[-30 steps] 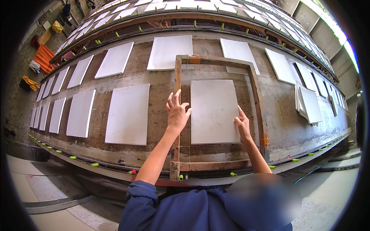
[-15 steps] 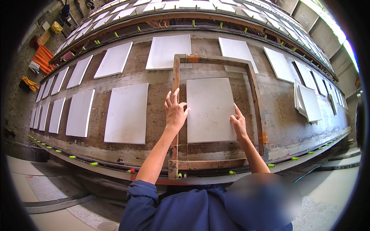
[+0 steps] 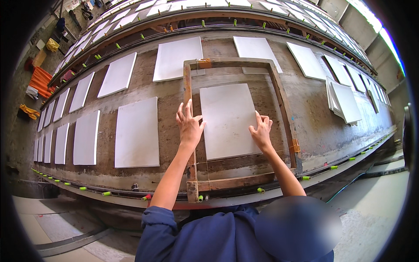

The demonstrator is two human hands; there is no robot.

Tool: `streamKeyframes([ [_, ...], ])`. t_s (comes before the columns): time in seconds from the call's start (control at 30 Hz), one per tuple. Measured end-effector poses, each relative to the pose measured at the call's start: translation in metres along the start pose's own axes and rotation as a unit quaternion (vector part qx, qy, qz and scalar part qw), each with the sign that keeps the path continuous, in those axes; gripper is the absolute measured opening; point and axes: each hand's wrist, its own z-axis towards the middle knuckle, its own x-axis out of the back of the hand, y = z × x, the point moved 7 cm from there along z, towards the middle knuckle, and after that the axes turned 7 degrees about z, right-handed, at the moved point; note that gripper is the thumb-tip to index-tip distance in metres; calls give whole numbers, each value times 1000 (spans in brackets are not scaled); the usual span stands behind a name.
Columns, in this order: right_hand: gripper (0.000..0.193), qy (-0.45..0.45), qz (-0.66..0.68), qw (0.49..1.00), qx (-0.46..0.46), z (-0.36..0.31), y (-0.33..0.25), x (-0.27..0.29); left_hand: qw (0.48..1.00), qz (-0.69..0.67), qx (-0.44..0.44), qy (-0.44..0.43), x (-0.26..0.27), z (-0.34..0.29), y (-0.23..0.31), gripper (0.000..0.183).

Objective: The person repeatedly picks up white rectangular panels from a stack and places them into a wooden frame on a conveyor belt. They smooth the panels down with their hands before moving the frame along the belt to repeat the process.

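A wooden rectangular frame (image 3: 283,107) with orange tape on it lies on a long brown-stained table. Inside its outline is a flat white panel (image 3: 229,122), slightly greyed, perhaps by a thin mesh. My left hand (image 3: 190,126) rests at the frame's left bar with fingers spread, its thumb reaching to the panel's left edge. At the panel's right edge is my right hand (image 3: 262,133), thumb and index finger on or over that edge, the other fingers loosely bent and apart. Neither hand is closed around anything. Whether they touch the panel itself I cannot tell.
More white panels (image 3: 137,133) lie in two rows along the table (image 3: 174,105). A few fanned panels (image 3: 347,102) overlap at the right. Green pegs (image 3: 106,193) and a red one (image 3: 147,198) line the near rail. Beyond stands another table with panels. Orange cloth (image 3: 41,82) hangs far left.
The whole view has shifted and tilted slightly. My right hand's outer fingers have spread apart from the index finger. The left hand, frame and panel keep about the same places relative to each other.
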Motion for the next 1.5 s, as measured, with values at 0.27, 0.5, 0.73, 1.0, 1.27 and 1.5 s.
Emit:
streamKeyframes([
  [0.27, 67, -21, -85, 996, 9, -7, -17, 0, 983, 171, -47, -46, -12, -5, 18, 32],
  [0.5, 65, -69, -203, 959, 185, -29, -41, -17, 985, 55, -125, -110, -47, -59, 63, 78],
  [0.73, 57, -184, -132, 934, 276, -3, -60, -33, 973, 73, -168, -141, -53, -26, 68, 84],
  [1.0, 54, -62, -118, 953, 272, 110, -60, -67, 996, 58, -47, -41, -87, 108, 50, 86],
  [1.27, 57, 17, -174, 966, 192, 83, -49, -54, 995, 57, -77, 32, -73, 59, 49, 83],
  [1.5, 59, -120, -172, 945, 251, -31, -51, -36, 946, 65, -275, -160, -53, -59, 86, 83],
])
